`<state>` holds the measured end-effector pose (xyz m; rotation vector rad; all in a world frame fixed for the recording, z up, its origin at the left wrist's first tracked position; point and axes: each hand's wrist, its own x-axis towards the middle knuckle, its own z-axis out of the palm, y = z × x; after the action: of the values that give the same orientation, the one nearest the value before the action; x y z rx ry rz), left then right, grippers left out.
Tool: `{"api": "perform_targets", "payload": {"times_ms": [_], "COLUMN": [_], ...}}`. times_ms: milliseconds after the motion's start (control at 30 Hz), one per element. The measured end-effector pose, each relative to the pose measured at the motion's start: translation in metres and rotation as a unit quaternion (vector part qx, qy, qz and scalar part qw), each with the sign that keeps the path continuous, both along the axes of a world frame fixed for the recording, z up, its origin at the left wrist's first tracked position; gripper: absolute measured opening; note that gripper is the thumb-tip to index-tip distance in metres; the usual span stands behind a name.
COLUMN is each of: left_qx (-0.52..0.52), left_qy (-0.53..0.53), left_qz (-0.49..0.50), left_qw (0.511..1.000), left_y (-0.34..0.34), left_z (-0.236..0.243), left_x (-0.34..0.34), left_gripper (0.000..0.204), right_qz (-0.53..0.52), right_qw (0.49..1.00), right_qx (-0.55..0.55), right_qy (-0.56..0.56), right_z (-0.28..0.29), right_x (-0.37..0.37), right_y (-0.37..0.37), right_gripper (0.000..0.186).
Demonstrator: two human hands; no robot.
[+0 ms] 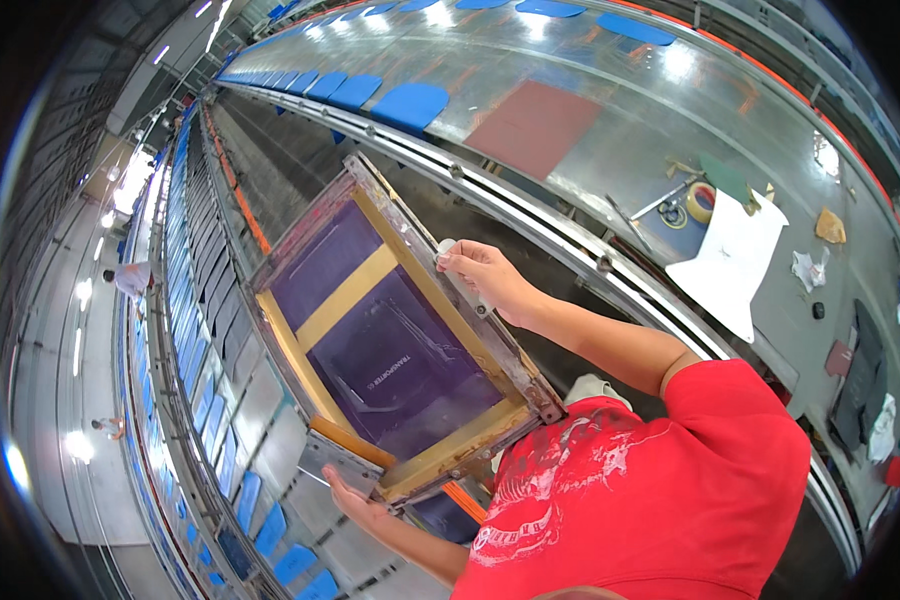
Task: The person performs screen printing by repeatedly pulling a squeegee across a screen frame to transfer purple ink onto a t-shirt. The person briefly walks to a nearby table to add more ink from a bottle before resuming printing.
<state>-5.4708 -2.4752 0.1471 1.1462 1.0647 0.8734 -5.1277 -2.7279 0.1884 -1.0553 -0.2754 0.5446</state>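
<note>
A screen-printing frame stands tilted in front of me, its dark purple mesh bordered and crossed by yellow tape. At its lower left corner is a squeegee with an orange-brown wooden strip and a grey metal plate. My left hand is closed at the plate's lower edge, its fingers partly hidden. At the frame's right edge, my right hand is closed round a small pale piece with a rounded end; most of it is covered by the fingers.
To the right runs a long metal printing table with blue pads and a reddish-brown sheet. White paper, a tape roll, scissors and a black cloth lie on it. Another table is at left; two people are far off.
</note>
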Motion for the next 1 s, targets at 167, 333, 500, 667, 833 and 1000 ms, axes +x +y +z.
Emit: {"api": "perform_targets", "payload": {"times_ms": [167, 333, 500, 667, 833, 1000], "left_qx": [0.008, -0.003, 0.002, -0.024, -0.035, -0.074], "left_qy": [0.0, 0.027, 0.031, -0.001, 0.054, 0.097], "left_qz": [-0.087, -0.17, -0.227, -0.325, -0.414, -0.596], "left_qw": [0.996, 0.985, 0.973, 0.945, 0.908, 0.794], "left_y": [0.085, 0.143, 0.172, 0.177, 0.096, 0.038], "left_z": [0.01, 0.009, 0.0, 0.014, -0.014, -0.105], "left_x": [0.116, 0.252, 0.414, 0.579, 0.722, 0.821], "left_gripper": [0.086, 0.08, 0.073, 0.052, 0.041, 0.055], "right_qz": [-0.049, -0.161, -0.246, -0.365, -0.459, -0.633], "right_qw": [0.998, 0.985, 0.967, 0.93, 0.869, 0.718], "right_qx": [0.023, -0.004, 0.032, -0.025, -0.183, -0.281], "right_qy": [0.018, 0.065, 0.053, 0.045, 0.022, 0.078], "right_z": [0.001, -0.023, -0.034, -0.027, -0.06, -0.172], "right_x": [0.075, 0.151, 0.252, 0.336, 0.387, 0.412], "right_y": [0.024, 0.03, 0.024, 0.006, -0.072, -0.156], "right_gripper": [0.014, 0.014, 0.016, 0.038, 0.048, 0.029]}}
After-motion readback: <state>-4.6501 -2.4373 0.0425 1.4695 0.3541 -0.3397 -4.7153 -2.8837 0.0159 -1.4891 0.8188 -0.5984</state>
